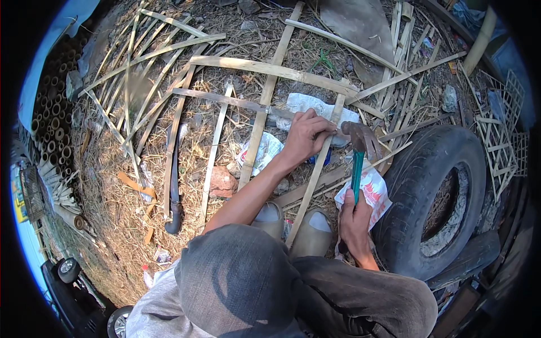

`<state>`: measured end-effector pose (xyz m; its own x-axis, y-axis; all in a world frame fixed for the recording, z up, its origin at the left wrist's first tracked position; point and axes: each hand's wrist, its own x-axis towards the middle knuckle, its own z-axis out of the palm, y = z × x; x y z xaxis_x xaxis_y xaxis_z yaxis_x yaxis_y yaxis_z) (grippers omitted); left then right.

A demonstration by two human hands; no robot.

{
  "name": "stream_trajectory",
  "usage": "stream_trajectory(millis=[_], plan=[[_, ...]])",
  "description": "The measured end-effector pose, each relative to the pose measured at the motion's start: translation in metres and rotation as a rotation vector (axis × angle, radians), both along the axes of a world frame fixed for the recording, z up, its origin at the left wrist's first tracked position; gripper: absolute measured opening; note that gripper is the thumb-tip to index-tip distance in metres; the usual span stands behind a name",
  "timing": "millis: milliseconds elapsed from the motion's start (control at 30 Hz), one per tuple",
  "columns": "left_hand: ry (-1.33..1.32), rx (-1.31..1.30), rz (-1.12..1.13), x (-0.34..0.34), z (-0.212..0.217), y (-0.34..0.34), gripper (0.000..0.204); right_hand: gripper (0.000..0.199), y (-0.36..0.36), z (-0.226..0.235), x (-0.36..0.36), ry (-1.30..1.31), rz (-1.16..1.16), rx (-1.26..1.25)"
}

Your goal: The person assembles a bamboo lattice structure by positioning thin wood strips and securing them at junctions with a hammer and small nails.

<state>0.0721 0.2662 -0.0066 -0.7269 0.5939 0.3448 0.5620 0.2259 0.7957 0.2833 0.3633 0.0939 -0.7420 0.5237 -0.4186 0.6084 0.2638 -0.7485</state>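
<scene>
A stack of hollow, round bamboo culms (53,132) is rising at the far left, its cut ends showing as rings. A lattice of split-bamboo slats (276,70) is lying across the middle, its flat, pale, fibrous strips crossing one another over dry, straw-like litter. At the right, a worn black rubber tyre (403,208) is leaning, its tread scuffed and dusty. A long machete (174,169) with a dark handle is resting at the left on the litter. A claw hammer (358,163), green-handled with a rusty brown metal head, is standing head-up right of the slat crossing. Behind its handle, a crumpled white plastic bag (376,194) with red print is lying. The right hand (355,219) is closing firmly around the lower handle. The left hand (308,135) is curling mostly shut at the crossing, thumb and fingers pinching just beside the hammer head; whatever they may be gripping is too small to tell. A rough, angular reddish rock (222,181) is sitting nearer, to the left.
</scene>
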Motion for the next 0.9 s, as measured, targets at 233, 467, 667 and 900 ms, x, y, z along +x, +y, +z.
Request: stream_trajectory(millis=[233, 467, 667, 900], plan=[[-0.02, -0.028, -0.011, -0.001, 0.0, 0.004, 0.018, 0.036, 0.002, 0.001, 0.004, 0.029, 0.012, 0.023], [-0.016, -0.022, -0.016, -0.002, 0.001, 0.005, 0.018, 0.038, 0.002, 0.005, 0.0, 0.044, 0.03, 0.049], [-0.034, 0.008, -0.018, -0.001, 0.002, 0.008, 0.017, 0.042, 0.005, 0.002, 0.005, 0.102, -0.054, -0.036], [-0.012, -0.033, -0.016, -0.003, -0.004, -0.007, 0.021, 0.037, -0.006, -0.004, 0.004, 0.028, 0.032, -0.017]])
